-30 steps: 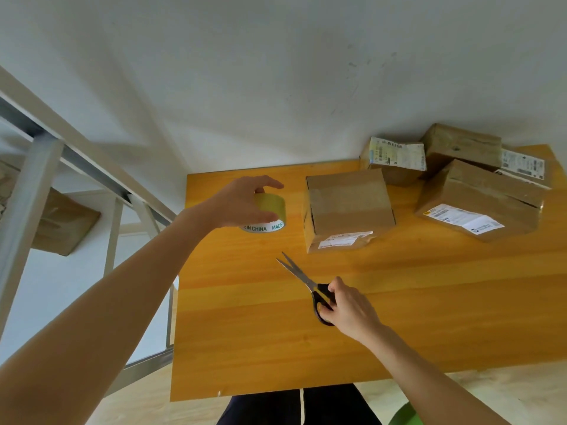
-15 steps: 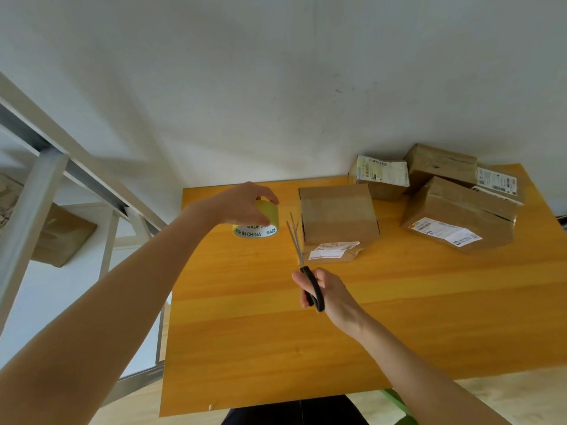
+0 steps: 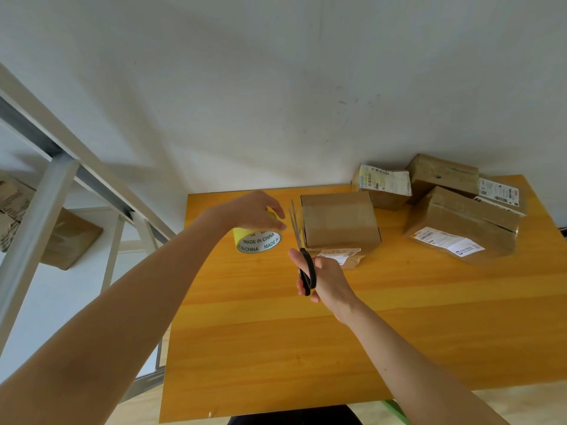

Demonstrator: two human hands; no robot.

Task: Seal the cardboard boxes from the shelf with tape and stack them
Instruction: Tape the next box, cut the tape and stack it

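Soft, even light; shelf [image 3: 40, 210] throws faint shadow on the wall [image 3: 276, 87] at nine o'clock; edges bow, focus crisp.

Left arm: bare, extended forward from the lower left, forearm long in view, wrist nearly straight. Left hand [image 3: 254, 211]: palm down, fingers and thumb curled over the upper edge of the tape roll [image 3: 259, 240], gripping it.

Right arm: bare, reaching in from the lower right, wrist slightly bent. Right hand [image 3: 323, 279]: fingers curled through the black handles of the scissors [image 3: 306, 268], holding them with the blades pointing away from the body and slightly parted. The two hands are near each other, not touching.
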